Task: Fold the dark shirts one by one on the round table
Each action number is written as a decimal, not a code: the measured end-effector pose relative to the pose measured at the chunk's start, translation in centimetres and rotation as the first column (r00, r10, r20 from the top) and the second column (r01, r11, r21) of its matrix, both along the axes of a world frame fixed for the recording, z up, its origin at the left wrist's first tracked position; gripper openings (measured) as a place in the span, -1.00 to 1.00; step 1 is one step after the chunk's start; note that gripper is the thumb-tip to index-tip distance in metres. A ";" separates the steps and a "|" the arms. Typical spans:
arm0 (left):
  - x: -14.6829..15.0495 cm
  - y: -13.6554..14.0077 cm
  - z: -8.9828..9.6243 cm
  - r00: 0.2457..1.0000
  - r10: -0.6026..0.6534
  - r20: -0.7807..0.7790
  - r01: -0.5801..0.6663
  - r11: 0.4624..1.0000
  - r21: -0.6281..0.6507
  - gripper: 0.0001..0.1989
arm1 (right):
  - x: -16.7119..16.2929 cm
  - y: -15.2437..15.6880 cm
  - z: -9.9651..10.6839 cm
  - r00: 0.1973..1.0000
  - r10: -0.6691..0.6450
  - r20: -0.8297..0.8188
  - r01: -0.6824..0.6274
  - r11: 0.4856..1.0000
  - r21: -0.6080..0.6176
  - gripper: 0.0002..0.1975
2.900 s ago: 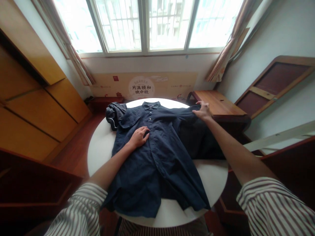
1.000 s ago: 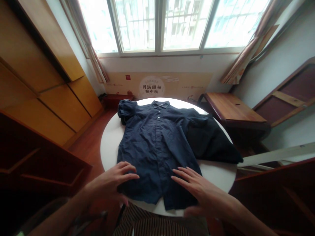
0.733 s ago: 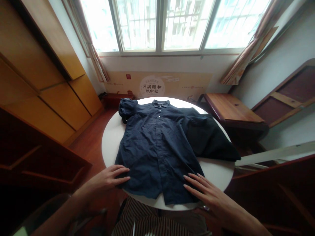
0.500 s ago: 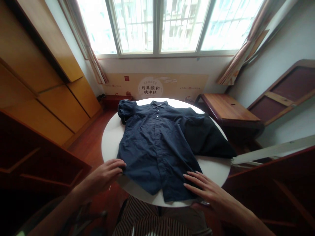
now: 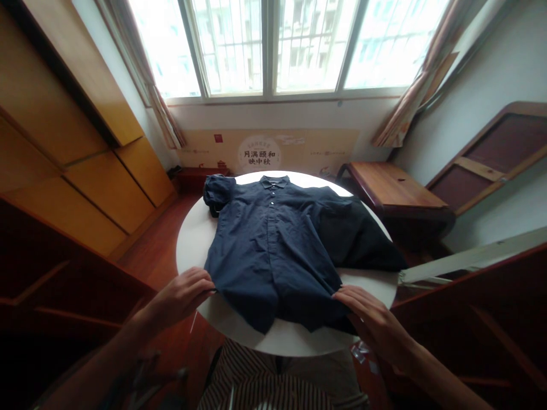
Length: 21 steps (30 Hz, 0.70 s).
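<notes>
A dark blue buttoned shirt [image 5: 267,245] lies front side up on a round white table [image 5: 192,239], its collar toward the window. My left hand [image 5: 190,290] pinches the shirt's lower left edge. On the other side, my right hand [image 5: 367,310] grips the lower right edge, fingers closed over the cloth. Between my hands the hem is drawn taut and slightly lifted at the near side. The left sleeve is bunched at the table's far left. Black cloth [image 5: 363,236] lies beside and partly under the shirt on the right.
A wooden bench or low table [image 5: 393,185] stands at the back right, near a wood-framed panel [image 5: 491,159] against the wall. Yellow cabinets [image 5: 98,176] line the left. Dark red furniture flanks me on both sides. A printed banner [image 5: 299,148] hangs below the window.
My right hand has gone from lying spread on the shirt to gripping its lower right edge. The hem's right part has risen and moved away from me. My left hand stays at the left edge.
</notes>
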<state>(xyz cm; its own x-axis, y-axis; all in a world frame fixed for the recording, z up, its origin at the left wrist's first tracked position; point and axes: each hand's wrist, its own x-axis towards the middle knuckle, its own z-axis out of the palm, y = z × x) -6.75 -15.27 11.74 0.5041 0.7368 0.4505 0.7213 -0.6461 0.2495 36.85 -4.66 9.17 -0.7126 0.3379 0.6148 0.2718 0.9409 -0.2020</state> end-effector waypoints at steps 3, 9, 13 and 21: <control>-1.0 -0.5 -0.1 0.995 0.015 -0.096 -0.014 1.000 0.007 -0.91 | 0.7 -0.3 0.3 0.997 -0.074 -0.014 0.073 0.996 -0.056 -0.70; -1.4 -2.7 -2.2 0.979 0.066 -0.190 -0.079 0.995 -0.061 -0.87 | 1.9 -2.5 -2.5 0.960 -0.186 0.211 0.213 0.970 -0.113 -0.51; -1.1 -3.7 -4.4 0.968 0.156 -0.194 -0.173 0.982 -0.072 -0.75 | 2.6 -3.4 -4.4 0.922 -0.294 0.253 0.336 0.931 -0.143 -0.44; -1.9 -2.9 -4.4 0.969 0.179 -0.170 -0.169 0.983 0.075 -0.82 | 2.6 -1.9 -2.2 0.975 -0.201 0.091 0.202 0.979 0.001 -0.64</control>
